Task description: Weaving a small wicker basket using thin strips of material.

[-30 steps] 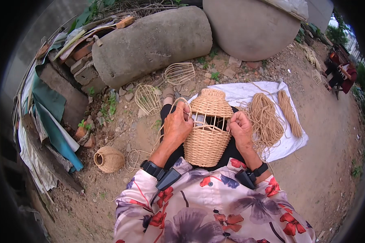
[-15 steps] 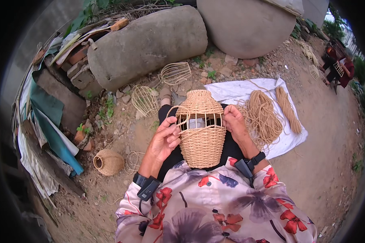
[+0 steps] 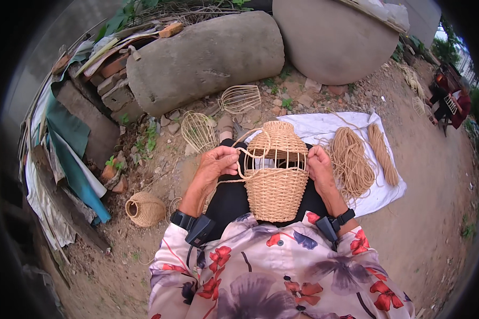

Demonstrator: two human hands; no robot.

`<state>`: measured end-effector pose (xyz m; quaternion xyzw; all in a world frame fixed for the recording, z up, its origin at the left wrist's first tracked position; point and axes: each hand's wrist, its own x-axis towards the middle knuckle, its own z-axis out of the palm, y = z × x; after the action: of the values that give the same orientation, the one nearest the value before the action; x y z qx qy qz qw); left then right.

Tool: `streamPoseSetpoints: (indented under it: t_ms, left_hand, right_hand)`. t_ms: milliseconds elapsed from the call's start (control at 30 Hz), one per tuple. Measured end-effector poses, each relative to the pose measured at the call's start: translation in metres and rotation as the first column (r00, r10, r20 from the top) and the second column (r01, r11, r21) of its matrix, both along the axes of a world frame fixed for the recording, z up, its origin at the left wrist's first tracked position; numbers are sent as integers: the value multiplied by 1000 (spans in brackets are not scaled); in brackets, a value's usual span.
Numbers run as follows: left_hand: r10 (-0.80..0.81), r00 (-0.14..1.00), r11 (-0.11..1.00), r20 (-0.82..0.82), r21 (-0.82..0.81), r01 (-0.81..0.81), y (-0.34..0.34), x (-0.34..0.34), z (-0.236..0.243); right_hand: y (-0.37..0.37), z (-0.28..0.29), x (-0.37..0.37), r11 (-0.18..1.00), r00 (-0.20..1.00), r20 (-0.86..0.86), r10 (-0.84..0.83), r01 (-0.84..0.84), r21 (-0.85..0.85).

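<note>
Left hand pinches cord; right hand curls beside the basket at the lap, its grip unclear. Weaving seems in hand; the next move calls for tightening the cord.

Tan woven basket, bare-ribbed midway, in lap

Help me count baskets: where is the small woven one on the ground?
In the head view, the small woven basket lies on dirt at left, between the teal sheet and the left forearm.
</note>
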<state>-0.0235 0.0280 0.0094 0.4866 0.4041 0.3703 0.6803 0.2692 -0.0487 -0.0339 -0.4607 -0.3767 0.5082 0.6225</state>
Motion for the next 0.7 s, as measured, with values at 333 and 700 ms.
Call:
streamPoseSetpoints:
  t_ms: [333,700]
  left_hand:
    - [245,860,874,-447,486,4,8,43,-41]
    - [180,932,897,-315,441,-25,-30,55,8]
  right_hand:
    - [0,-7,4,999,997,-62,37,-36,22]
    - [-15,48,-17,976,773,611,-173,51,212]
